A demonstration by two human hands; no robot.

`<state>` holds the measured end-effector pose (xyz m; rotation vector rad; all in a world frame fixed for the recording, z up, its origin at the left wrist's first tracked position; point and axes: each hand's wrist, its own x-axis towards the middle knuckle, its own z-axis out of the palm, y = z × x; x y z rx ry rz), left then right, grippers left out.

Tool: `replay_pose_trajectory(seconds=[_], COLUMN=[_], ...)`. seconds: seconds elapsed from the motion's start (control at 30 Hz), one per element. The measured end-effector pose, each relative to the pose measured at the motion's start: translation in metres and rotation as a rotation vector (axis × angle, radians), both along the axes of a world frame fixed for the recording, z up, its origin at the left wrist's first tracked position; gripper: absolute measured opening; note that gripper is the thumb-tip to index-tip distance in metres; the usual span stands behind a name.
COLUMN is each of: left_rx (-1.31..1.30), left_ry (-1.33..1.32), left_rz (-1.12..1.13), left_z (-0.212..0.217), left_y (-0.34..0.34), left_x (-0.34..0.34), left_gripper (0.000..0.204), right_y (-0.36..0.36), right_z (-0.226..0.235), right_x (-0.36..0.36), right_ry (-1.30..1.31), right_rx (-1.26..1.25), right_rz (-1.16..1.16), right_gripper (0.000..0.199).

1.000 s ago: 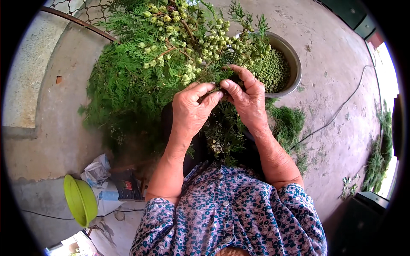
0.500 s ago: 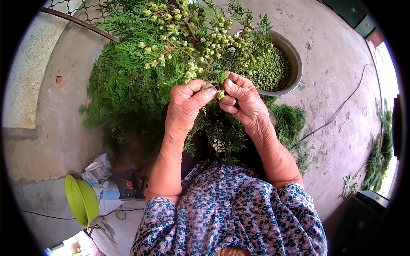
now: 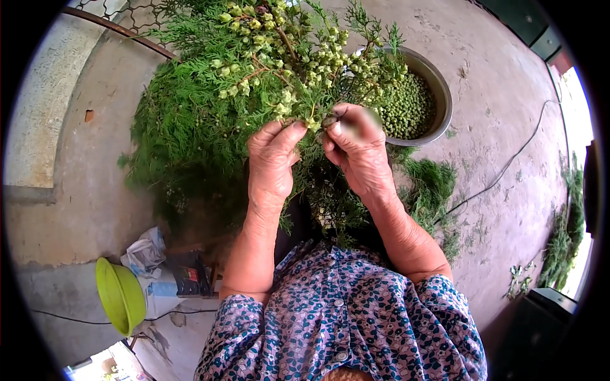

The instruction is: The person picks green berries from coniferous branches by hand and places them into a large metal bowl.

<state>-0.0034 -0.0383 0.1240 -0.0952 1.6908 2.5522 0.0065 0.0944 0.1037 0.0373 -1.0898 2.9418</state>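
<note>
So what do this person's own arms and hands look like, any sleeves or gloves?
Both hands are bare: the left hand and right hand wear no gloves or visible rings. The forearms are uncovered. Short sleeves of a blouse patterned with small teal and dark-blue leaves on pale lilac end near the elbows.

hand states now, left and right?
Left hand: closed on the evergreen branch, gripping it just below the seed clusters.
Right hand: fingertips pinched shut at the branch; contents blurred, cannot tell.

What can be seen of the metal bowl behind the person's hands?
The metal bowl is round, grey and dull, with a thin rim. It sits upright on the concrete floor, nearly filled with small green seeds. Cone-bearing evergreen sprigs overlap its left rim and hide that side. The right hand is in front of it; contact cannot be told.
</note>
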Motion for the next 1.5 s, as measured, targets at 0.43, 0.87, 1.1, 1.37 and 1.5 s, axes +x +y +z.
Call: replay_pose_trajectory(seconds=[0.43, 0.87, 1.1, 1.37, 1.5], left_rx=[0.004, -0.256, -0.214, -0.047, 0.089], left_ry=[-0.016, 0.167, 0.119, 0.086, 0.058], left_rz=[0.012, 0.009, 0.012, 0.06, 0.075], left_z=[0.004, -0.019, -0.02, -0.025, -0.031], left_y=[-0.006, -0.021, -0.022, -0.034, -0.033], left_x=[0.004, 0.016, 0.018, 0.021, 0.016], left_gripper=[0.003, 0.008, 0.009, 0.007, 0.013], right_y=[0.011, 0.144, 0.205, 0.204, 0.206], right_z=[0.007, -0.091, -0.096, -0.112, -0.086], right_x=[0.001, -0.012, -0.089, -0.087, -0.073], right_ry=[-0.1, -0.154, -0.293, -0.354, -0.255], right_rx=[-0.11, 1.366, 0.213, -0.103, 0.072], right_rz=[0.171, -0.51, -0.552, -0.53, -0.487], right_gripper=[0.015, 0.027, 0.057, 0.018, 0.047])
